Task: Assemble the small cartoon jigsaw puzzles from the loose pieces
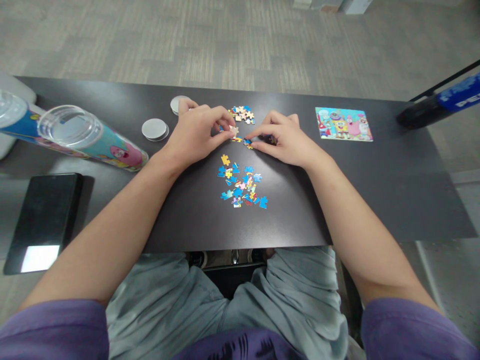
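Between the thumb and fingers of my left hand (pixel 200 129) is a pale jigsaw puzzle piece (pixel 234 131), its light back showing. My right hand (pixel 284 137) pinches a small blue puzzle piece (pixel 248 142) at the table surface, close to the left fingertips. A few more pieces lie under and between both hands, partly hidden by the fingers. Just beyond them sits a small heap of puzzle pieces (pixel 243 114), many with the pale side up. Nearer to me, a loose spread of colourful pieces (pixel 242 185) lies picture side up, mostly blue and yellow.
A cartoon picture card (pixel 344 124) lies at the right, with a dark blue-labelled bottle (pixel 442 102) past it. On the left stand clear-topped printed tubes (pixel 93 137), white round lids (pixel 154 129) and a black tablet-like device (pixel 44 220). The dark table's (pixel 210 227) front edge is near my lap.
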